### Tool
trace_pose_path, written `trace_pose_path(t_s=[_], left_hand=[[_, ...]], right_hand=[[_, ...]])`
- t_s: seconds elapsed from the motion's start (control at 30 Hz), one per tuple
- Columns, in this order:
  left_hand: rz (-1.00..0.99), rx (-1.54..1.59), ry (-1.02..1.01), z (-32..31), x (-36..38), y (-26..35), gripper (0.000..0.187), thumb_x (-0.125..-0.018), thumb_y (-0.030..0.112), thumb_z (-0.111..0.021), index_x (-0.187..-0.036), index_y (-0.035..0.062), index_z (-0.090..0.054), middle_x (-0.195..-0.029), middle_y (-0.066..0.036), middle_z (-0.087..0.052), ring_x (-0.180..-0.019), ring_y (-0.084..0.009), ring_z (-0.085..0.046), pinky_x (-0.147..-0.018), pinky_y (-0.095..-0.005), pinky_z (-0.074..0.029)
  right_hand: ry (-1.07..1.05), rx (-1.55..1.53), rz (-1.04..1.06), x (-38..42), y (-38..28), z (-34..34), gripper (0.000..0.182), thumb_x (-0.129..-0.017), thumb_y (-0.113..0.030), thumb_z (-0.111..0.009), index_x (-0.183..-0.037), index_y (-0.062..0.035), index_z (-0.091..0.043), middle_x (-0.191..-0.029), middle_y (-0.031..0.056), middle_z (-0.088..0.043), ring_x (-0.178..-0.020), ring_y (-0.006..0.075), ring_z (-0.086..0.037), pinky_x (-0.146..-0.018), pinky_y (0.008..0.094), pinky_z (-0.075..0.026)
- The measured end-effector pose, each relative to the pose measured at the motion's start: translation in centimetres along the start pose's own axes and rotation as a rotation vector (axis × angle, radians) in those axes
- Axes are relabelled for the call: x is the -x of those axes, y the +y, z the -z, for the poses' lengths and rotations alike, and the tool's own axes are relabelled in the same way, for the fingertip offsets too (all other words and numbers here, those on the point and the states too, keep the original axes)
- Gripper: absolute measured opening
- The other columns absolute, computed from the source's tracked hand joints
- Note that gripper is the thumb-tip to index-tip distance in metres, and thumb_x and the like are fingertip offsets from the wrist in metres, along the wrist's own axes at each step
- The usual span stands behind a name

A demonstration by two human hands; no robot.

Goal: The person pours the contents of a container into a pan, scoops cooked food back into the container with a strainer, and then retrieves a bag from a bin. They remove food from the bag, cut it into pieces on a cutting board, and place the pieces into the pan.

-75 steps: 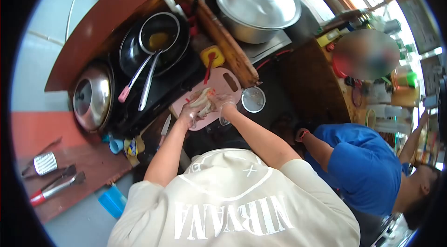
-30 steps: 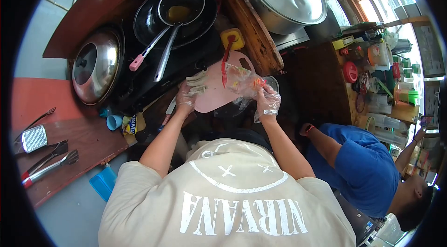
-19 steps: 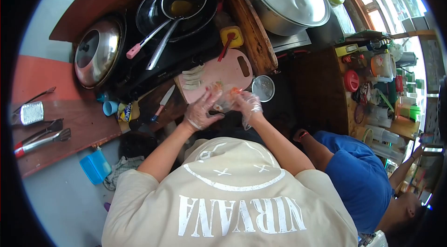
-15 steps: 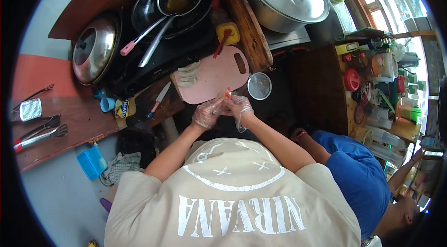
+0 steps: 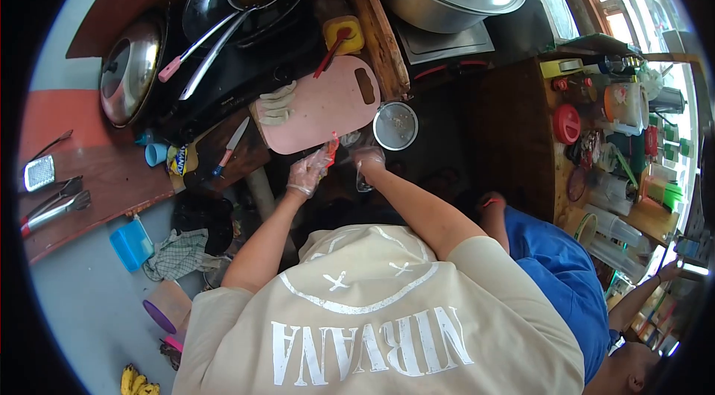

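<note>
Bananas [image 5: 136, 381], metal grater [image 5: 39, 174], checkered cloth [image 5: 179, 255]

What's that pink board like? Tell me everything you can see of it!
The pink board looks like smooth plastic, with rounded corners and a long slot near its right end. It lies slanted in the picture, right end higher, beside the black stove. Pale strips rest on its left end. A red utensil overlaps its far edge in view. The left hand and right hand are by its near edge; I can't tell whether either touches it.
</note>
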State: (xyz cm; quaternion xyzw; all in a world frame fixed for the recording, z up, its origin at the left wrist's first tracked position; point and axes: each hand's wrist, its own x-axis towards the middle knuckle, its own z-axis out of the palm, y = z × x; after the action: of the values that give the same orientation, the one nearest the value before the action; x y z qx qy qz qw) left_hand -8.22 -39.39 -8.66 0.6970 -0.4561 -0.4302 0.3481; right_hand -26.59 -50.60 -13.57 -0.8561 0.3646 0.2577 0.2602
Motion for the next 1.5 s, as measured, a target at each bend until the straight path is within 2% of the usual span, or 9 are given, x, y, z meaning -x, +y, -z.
trace_pose_path(t_s=[0.13, 0.2, 0.4, 0.5, 0.67, 0.87, 0.93, 1.2, 1.5], left_hand=[[-0.006, -0.31, -0.057, -3.7, -2.9, 0.6, 0.037, -0.092, 0.023, -0.056, -0.125, 0.0075, -0.064, -0.117, -0.019, -0.067, -0.11, -0.0332, -0.064, -0.096, -0.0403, -0.05], [0.058, -0.476, -0.183, -6.4, -4.7, -0.5, 0.038, -0.093, 0.023, -0.056, -0.129, 0.0106, -0.06, -0.122, -0.022, -0.063, -0.114, -0.0374, -0.06, -0.097, -0.0438, -0.048], [0.2, -0.624, -0.425, -11.9, -11.1, 3.7, 0.057, -0.095, 0.037, -0.047, -0.145, 0.0132, -0.039, -0.139, -0.022, -0.052, -0.128, -0.036, -0.05, -0.108, -0.0452, -0.039], [0.199, -0.86, -0.561, -12.2, -11.7, 3.7, 0.059, -0.095, 0.043, -0.046, -0.146, 0.0126, -0.038, -0.145, -0.02, -0.046, -0.134, -0.0346, -0.045, -0.111, -0.0452, -0.036], [0.165, -0.89, -0.746, -9.5, -10.0, 6.2, 0.06, -0.09, 0.039, -0.059, -0.138, 0.0055, -0.049, -0.14, -0.023, -0.051, -0.131, -0.0351, -0.049, -0.108, -0.0442, -0.04], [0.254, -0.71, -0.401, -5.1, -4.3, 6.2, 0.055, -0.091, 0.032, -0.061, -0.135, 0.0001, -0.05, -0.133, -0.022, -0.057, -0.124, -0.037, -0.054, -0.106, -0.0433, -0.042], [-0.076, -0.458, 0.016, -2.3, 0.6, 7.8, 0.045, -0.091, 0.023, -0.06, -0.129, 0.0001, -0.056, -0.128, -0.019, -0.061, -0.119, -0.0353, -0.058, -0.104, -0.0424, -0.044], [0.593, -0.325, 0.438, -0.3, 22.3, 0.3, 0.04, -0.09, 0.026, -0.06, -0.125, 0.007, -0.06, -0.122, -0.017, -0.065, -0.114, -0.0346, -0.06, -0.099, -0.0445, -0.048], [1.429, -0.017, 0.676, -4.6, 39.7, -8.8, 0.037, -0.085, 0.022, -0.061, -0.119, 0.009, -0.065, -0.127, -0.018, -0.061, -0.118, -0.0338, -0.058, -0.1, -0.0426, -0.046]], right_hand=[[0.277, -0.143, -0.029, -0.7, 2.5, -7.5, 0.018, -0.087, -0.019, -0.061, -0.101, -0.0164, -0.072, -0.109, 0.0009, -0.07, -0.105, 0.0204, -0.067, -0.082, 0.0367, -0.056], [0.175, -1.148, -0.489, 0.4, 2.5, -6.7, 0.021, -0.088, -0.021, -0.058, -0.103, -0.0171, -0.073, -0.103, 0.0044, -0.073, -0.095, 0.0243, -0.07, -0.081, 0.0379, -0.056], [0.373, -0.72, -0.372, 6.8, 1.8, 1.9, 0.024, -0.086, -0.029, -0.063, -0.089, -0.0088, -0.075, -0.085, 0.0117, -0.073, -0.081, 0.0277, -0.072, -0.077, 0.0375, -0.057], [0.263, -1.11, -0.386, 7.4, 2.2, 2.1, 0.017, -0.087, -0.021, -0.068, -0.088, -0.0058, -0.075, -0.074, 0.0104, -0.072, -0.059, 0.012, -0.069, -0.062, 0.0284, -0.057], [0.2, -1.305, -0.355, 6.7, 3.2, 0.3, 0.013, -0.09, -0.014, -0.067, -0.094, -0.0011, -0.07, -0.071, 0.0097, -0.07, -0.061, 0.0141, -0.069, -0.058, 0.0282, -0.057], [0.033, -1.219, -0.287, 6.0, 2.7, 2.1, 0.012, -0.09, -0.007, -0.065, -0.099, 0.0009, -0.068, -0.075, 0.0105, -0.069, -0.061, 0.0159, -0.068, -0.056, 0.0285, -0.057], [-0.038, -1.59, -0.371, 4.3, 3.8, -0.2, 0.017, -0.091, -0.003, -0.06, -0.107, 0.0012, -0.066, -0.082, 0.0122, -0.068, -0.065, 0.0178, -0.068, -0.058, 0.0302, -0.059], [-0.224, -1.008, -0.146, 3.8, -0.4, 3.5, 0.052, -0.09, -0.004, -0.058, -0.141, -0.006, -0.045, -0.11, 0.0147, -0.062, -0.088, 0.0227, -0.066, -0.07, 0.0355, -0.062], [-0.419, -0.868, -0.211, -0.2, -8.1, 4.7, 0.055, -0.091, -0.018, -0.064, -0.142, -0.0115, -0.045, -0.115, 0.0125, -0.06, -0.087, 0.0228, -0.063, -0.068, 0.0359, -0.056]])
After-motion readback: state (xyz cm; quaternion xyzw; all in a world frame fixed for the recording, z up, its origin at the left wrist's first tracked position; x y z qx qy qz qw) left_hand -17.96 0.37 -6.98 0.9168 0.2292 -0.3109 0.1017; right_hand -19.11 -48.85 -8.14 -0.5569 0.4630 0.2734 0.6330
